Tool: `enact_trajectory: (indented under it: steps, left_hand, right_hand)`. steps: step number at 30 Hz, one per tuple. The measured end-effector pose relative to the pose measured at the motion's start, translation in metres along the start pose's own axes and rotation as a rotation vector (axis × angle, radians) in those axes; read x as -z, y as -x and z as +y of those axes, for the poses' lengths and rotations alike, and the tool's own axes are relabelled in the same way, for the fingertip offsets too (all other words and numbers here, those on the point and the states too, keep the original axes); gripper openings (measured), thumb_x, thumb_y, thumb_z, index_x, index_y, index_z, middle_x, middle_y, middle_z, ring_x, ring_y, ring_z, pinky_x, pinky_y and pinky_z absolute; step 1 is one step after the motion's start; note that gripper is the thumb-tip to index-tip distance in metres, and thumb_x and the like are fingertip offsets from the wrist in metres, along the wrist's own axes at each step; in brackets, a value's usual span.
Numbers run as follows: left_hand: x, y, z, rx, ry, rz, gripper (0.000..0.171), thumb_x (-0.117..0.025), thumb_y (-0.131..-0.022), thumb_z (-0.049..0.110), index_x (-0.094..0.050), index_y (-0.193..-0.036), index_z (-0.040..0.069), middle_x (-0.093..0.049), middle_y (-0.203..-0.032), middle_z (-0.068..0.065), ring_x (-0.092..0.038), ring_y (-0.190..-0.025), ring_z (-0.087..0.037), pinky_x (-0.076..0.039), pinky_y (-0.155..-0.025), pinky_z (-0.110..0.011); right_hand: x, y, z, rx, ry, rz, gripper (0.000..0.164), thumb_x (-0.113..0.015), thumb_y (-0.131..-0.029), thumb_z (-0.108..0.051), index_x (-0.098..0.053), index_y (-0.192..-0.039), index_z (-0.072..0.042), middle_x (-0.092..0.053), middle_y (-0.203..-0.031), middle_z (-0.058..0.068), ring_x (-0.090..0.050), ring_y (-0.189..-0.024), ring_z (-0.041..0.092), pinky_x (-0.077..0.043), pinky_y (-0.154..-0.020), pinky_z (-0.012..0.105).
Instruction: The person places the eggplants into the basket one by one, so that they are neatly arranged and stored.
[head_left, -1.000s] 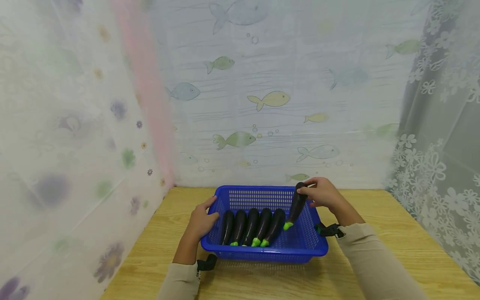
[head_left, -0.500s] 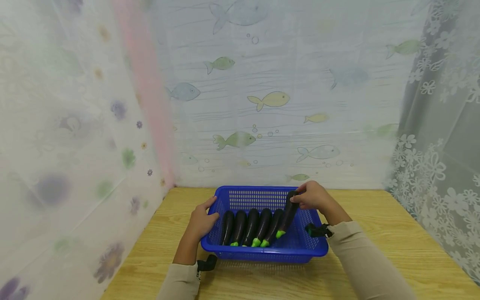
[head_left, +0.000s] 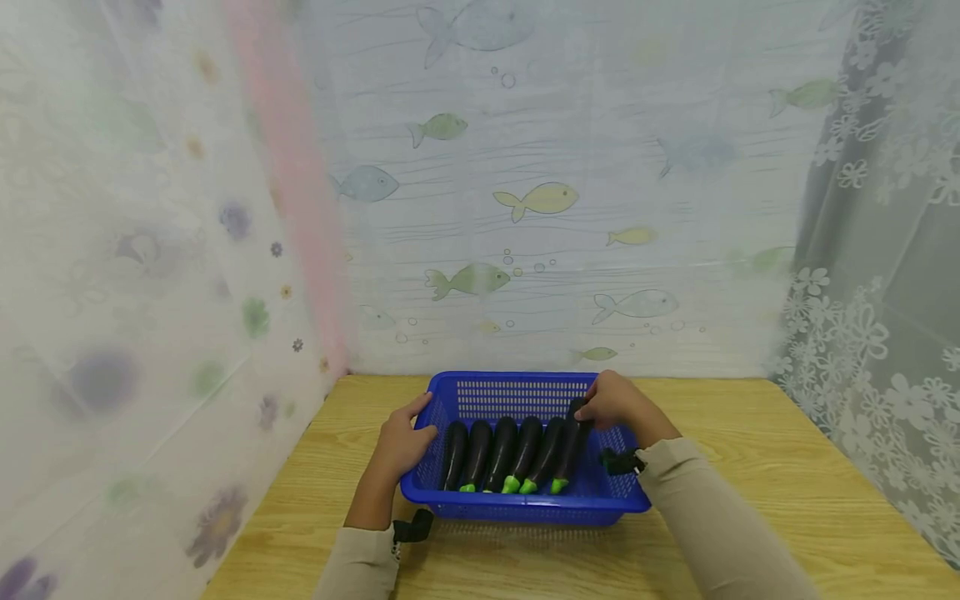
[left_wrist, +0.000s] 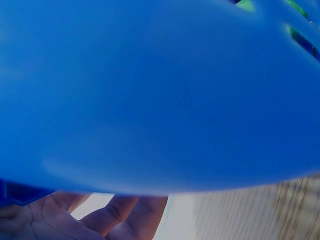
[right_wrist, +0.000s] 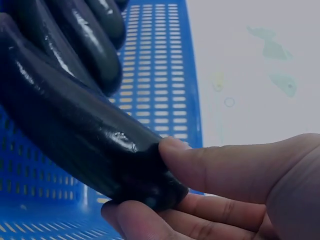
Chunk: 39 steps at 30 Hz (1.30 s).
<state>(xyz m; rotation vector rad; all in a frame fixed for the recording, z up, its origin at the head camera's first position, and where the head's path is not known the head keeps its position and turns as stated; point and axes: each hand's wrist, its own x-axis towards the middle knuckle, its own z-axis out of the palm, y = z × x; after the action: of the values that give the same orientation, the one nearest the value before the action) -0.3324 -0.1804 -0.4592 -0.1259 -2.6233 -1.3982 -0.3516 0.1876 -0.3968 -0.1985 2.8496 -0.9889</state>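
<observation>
A blue plastic basket [head_left: 525, 502] with slotted walls holds a row of dark, glossy eggplants [head_left: 505, 450], their green stem ends toward the near side. My right hand [head_left: 618, 408] pinches the blunt end of the rightmost eggplant [head_left: 572, 457] between thumb and fingers. That eggplant [right_wrist: 95, 130] slants down inside the basket, close beside its neighbour. At the basket's left end, my left hand [head_left: 403, 440] holds the rim, thumb on the inner side. In the left wrist view the basket wall [left_wrist: 160, 100] covers most of the picture, with part of the left hand [left_wrist: 120, 217] below it.
The basket stands on a wood-grain table [head_left: 735, 500]. Behind it hangs a pale sheet printed with fish [head_left: 540, 198]. Flowered sheets flank the left and right sides. A dark wrist device [head_left: 622, 461] on the right arm sits over the basket's right wall.
The right hand has moved left and down, bringing the tilted eggplant into the basket against the end of the row. The left hand has stayed on the rim.
</observation>
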Motion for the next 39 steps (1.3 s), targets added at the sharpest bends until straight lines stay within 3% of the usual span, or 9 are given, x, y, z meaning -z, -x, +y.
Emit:
enact_trajectory:
  steps: [5, 13, 18, 25, 28, 39]
  left_hand:
    - [-0.001, 0.0, 0.0, 0.001, 0.001, 0.001, 0.068, -0.063, -0.089, 0.015, -0.049, -0.156, 0.018, -0.046, -0.161, -0.012, -0.051, -0.141, -0.044, -0.055, -0.096, -0.06]
    - [-0.002, -0.001, 0.0, -0.004, -0.003, -0.006, 0.068, -0.063, -0.09, 0.015, -0.049, -0.156, 0.019, -0.048, -0.16, -0.012, -0.056, -0.135, -0.041, -0.057, -0.093, -0.055]
    - [-0.002, -0.002, -0.001, -0.004, 0.001, -0.007, 0.068, -0.062, -0.09, 0.016, -0.048, -0.157, 0.02, -0.047, -0.16, -0.013, -0.055, -0.136, -0.043, -0.056, -0.094, -0.06]
    - [-0.002, -0.002, -0.003, -0.002, -0.001, -0.009, 0.067, -0.062, -0.091, 0.016, -0.048, -0.156, 0.019, -0.047, -0.16, -0.014, -0.055, -0.135, -0.045, -0.055, -0.093, -0.061]
    - [-0.001, -0.002, -0.003, 0.001, 0.0, -0.006, 0.067, -0.063, -0.091, 0.016, -0.048, -0.156, 0.02, -0.047, -0.16, -0.014, -0.057, -0.133, -0.044, -0.057, -0.091, -0.06]
    - [-0.001, -0.002, -0.003, -0.007, -0.004, -0.002, 0.068, -0.063, -0.09, 0.016, -0.049, -0.156, 0.019, -0.048, -0.159, -0.013, -0.055, -0.136, -0.043, -0.055, -0.095, -0.06]
  right_hand:
    - [-0.007, -0.005, 0.001, -0.031, 0.009, -0.021, 0.022, -0.08, -0.085, -0.008, -0.076, -0.098, 0.009, -0.072, -0.087, 0.015, -0.071, -0.069, 0.023, -0.062, -0.062, 0.034]
    - [-0.008, -0.002, -0.002, -0.052, 0.021, -0.043, 0.028, -0.078, -0.087, -0.004, -0.07, -0.107, 0.014, -0.07, -0.1, 0.023, -0.071, -0.074, 0.024, -0.062, -0.065, 0.035]
    - [-0.009, -0.001, -0.007, -0.064, 0.05, -0.04, 0.031, -0.078, -0.087, -0.003, -0.07, -0.112, 0.014, -0.07, -0.106, 0.023, -0.071, -0.074, 0.024, -0.061, -0.062, 0.033]
    - [-0.016, -0.004, -0.01, -0.09, 0.101, -0.03, 0.013, -0.079, -0.087, -0.004, -0.072, -0.092, 0.005, -0.07, -0.089, 0.013, -0.073, -0.067, 0.024, -0.061, -0.059, 0.032]
    - [-0.019, -0.007, -0.011, -0.104, 0.149, -0.028, 0.014, -0.08, -0.087, -0.006, -0.068, -0.085, 0.002, -0.068, -0.083, 0.011, -0.072, -0.063, 0.022, -0.06, -0.057, 0.031]
    - [-0.024, -0.01, -0.015, -0.107, 0.26, -0.018, 0.018, -0.08, -0.087, -0.008, -0.067, -0.09, 0.004, -0.07, -0.087, 0.016, -0.074, -0.061, 0.026, -0.058, -0.052, 0.03]
